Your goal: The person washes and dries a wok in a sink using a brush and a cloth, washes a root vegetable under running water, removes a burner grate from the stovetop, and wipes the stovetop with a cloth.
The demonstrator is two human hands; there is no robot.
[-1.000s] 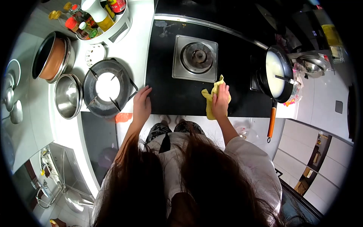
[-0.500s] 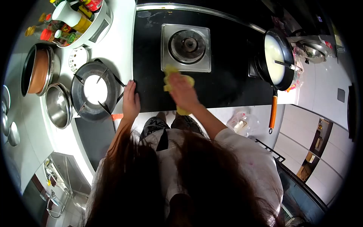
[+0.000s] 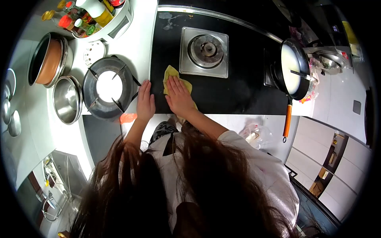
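Note:
My right hand [image 3: 179,98] presses a yellow cloth [image 3: 170,74] down on the black glass stovetop [image 3: 222,97], fingers together and the palm holding it. This spot is just below and left of the square metal burner [image 3: 205,52]. My left hand [image 3: 146,104] lies flat with its fingers stretched out, at the seam between the white counter and the stovetop's left edge. Nothing shows in it. Close beside that hand, a round burner pan with a black pot support [image 3: 90,95] sits on the counter.
At the right, a frying pan [image 3: 291,71] holds white liquid and a utensil; its orange handle [image 3: 287,121] sticks out past the front edge. Steel bowls [image 3: 65,101], a brown pot [image 3: 52,61] and a bottle rack [image 3: 119,27] stand at the left.
My right hand and the cloth have moved left across the stovetop, away from the burner's lower edge. My left hand stays at the seam. The whole view has shifted slightly.

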